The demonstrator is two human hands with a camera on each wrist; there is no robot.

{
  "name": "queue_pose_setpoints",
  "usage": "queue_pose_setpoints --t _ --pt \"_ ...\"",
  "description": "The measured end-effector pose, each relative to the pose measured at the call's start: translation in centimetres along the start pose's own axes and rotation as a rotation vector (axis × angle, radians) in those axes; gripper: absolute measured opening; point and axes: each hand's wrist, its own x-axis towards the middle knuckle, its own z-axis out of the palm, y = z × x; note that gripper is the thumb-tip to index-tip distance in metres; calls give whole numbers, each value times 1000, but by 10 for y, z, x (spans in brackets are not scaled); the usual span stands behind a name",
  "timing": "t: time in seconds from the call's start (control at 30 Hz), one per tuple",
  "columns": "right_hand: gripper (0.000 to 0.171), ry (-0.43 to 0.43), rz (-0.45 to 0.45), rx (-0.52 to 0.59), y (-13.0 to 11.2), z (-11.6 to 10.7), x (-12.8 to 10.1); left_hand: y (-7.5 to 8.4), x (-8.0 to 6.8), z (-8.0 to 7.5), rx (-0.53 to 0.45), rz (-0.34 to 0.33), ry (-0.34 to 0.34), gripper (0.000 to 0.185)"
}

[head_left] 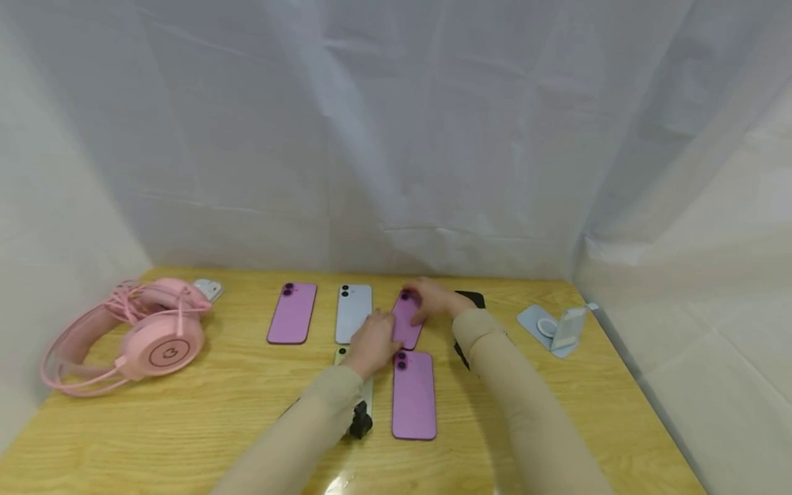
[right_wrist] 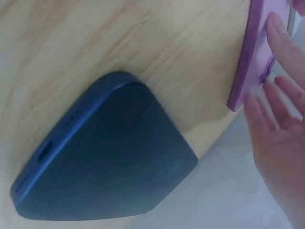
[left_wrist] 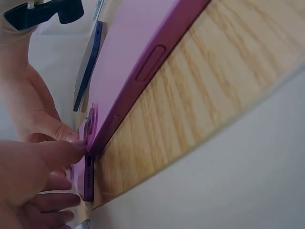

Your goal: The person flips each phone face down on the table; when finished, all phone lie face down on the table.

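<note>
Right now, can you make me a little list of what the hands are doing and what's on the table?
left hand: touches the near end of the middle purple phone
right hand: fingers on that phone's far end
other phones: purple, pale blue, purple, dark one
left side: pink headphones
right side: pale blue stand
surface: wooden table
</note>
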Motion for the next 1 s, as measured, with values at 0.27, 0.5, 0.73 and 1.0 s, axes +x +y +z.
queue_pose_setpoints --t 0.27,0.5,0.73,1.0 --pt "82 0 118 -79 7 1 -6 0 -2 0 -5 -33 -47 37" --pt "72 -1 44 -56 10 -1 -11 0 -1 1 -27 -18 -59 41" --pt "67 68 35 -17 33 -6 -19 5 0 1 8 44 -28 45" --pt "49 107 168 -180 150 4 -11 28 9 9 16 177 -13 57"
